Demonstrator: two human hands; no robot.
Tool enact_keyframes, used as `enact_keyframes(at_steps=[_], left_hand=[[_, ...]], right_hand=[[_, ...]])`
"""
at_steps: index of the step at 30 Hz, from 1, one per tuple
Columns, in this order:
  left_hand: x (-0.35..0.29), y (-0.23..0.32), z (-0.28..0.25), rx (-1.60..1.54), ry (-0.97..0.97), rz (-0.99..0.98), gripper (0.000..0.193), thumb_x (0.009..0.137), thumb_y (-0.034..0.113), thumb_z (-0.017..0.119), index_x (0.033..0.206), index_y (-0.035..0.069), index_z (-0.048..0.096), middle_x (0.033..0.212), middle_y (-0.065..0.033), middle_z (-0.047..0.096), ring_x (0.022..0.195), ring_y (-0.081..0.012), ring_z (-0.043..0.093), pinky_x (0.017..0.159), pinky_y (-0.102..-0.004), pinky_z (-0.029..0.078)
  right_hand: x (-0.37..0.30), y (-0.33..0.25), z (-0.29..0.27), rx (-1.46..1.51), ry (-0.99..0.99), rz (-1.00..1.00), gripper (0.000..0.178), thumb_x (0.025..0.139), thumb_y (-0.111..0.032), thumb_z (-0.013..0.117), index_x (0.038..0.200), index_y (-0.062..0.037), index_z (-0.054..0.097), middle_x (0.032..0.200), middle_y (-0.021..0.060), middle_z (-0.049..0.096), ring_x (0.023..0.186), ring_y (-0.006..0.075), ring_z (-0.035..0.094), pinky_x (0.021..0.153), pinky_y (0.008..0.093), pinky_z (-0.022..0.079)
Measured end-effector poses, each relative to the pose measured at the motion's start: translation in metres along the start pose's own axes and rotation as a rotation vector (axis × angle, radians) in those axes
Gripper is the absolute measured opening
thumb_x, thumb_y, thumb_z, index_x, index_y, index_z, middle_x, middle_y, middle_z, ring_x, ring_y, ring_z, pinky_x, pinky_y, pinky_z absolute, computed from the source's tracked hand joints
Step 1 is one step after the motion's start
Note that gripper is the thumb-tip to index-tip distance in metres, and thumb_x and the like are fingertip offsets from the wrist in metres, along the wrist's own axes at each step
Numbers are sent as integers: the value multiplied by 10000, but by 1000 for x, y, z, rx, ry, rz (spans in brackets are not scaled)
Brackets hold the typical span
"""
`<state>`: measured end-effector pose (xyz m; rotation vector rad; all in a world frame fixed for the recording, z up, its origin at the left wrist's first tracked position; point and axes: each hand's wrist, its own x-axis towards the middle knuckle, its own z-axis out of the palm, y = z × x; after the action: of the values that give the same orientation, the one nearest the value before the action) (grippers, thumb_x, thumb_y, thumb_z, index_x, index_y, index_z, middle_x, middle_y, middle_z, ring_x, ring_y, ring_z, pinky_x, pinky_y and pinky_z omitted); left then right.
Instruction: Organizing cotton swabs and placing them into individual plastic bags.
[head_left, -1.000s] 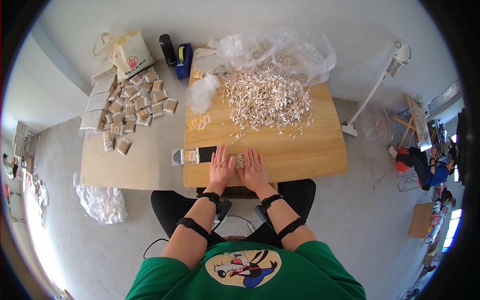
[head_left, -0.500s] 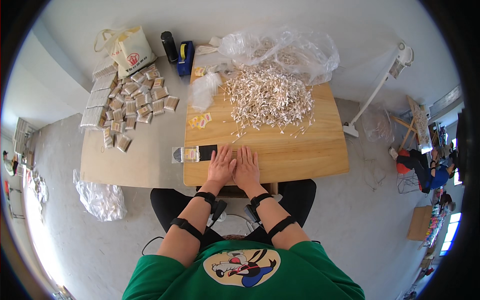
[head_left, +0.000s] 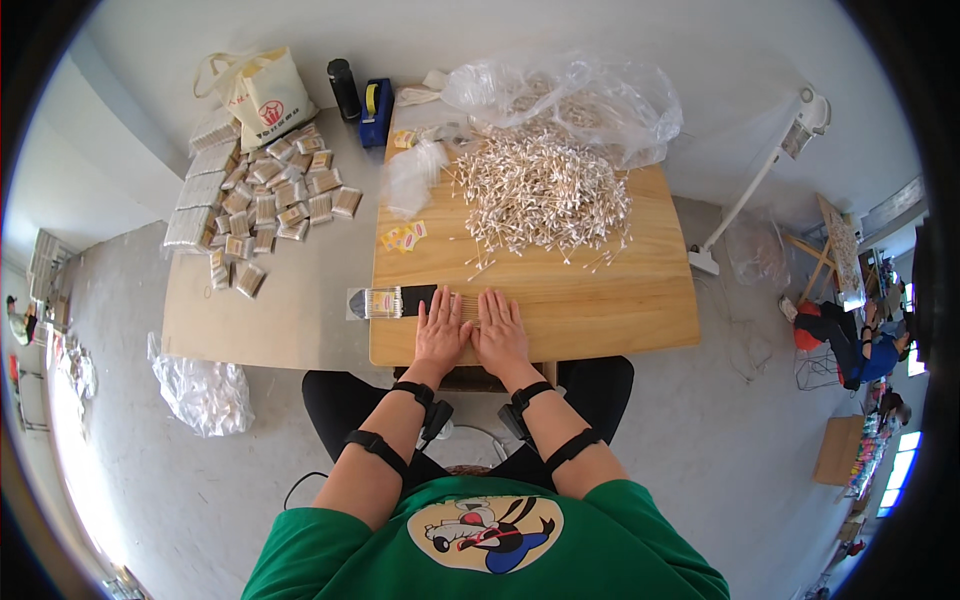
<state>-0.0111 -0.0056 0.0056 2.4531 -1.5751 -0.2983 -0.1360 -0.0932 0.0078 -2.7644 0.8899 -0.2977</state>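
Wooden table (head_left: 620, 310) carries a cotton-swab heap (head_left: 540, 190) near its far edge. Left hand (head_left: 441, 330) and right hand (head_left: 500, 332) lie flat, fingers spread, on a swab row (head_left: 462, 303) at the near edge.

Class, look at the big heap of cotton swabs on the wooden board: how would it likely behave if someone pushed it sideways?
The heap of cotton swabs would probably spread rather than slide whole, since strays already lie scattered around its edge. The thin, small sticks look very light. Being round, loose ones might roll across the smooth wooden board.

Cotton swab row at the desk's near edge

A flat row of cotton swabs (head_left: 465, 303) lies side by side beside a black tray (head_left: 400, 300) holding more swabs, which overhangs the desk's (head_left: 620, 300) near-left corner.
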Motion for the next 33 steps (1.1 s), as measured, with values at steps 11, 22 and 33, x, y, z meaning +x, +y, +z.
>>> enact_keyframes(at_steps=[11,22,33], left_hand=[[4,0,0,-74,62,-4,671,974,446,434,1484,24,323,1568,-159,263,1465,-301,210,1188,-501,155],[-1,-2,5,-74,82,34,629,988,426,419,1485,50,339,1567,-115,285,1473,-260,206,1197,-475,137],[2,1,3,20,78,-3,591,1010,417,325,1507,99,323,1600,-108,217,1492,-247,152,1201,-474,115]], right_hand=[[10,0,-8,-31,14,-54,632,935,-306,507,1473,-15,347,1539,144,348,1444,283,282,1181,507,172],[2,-1,0,-19,24,-57,593,940,-289,493,1461,-32,375,1533,125,365,1440,277,293,1176,509,184],[7,-11,5,-18,24,22,593,953,-284,453,1472,-17,349,1559,150,308,1463,287,238,1174,537,160]])
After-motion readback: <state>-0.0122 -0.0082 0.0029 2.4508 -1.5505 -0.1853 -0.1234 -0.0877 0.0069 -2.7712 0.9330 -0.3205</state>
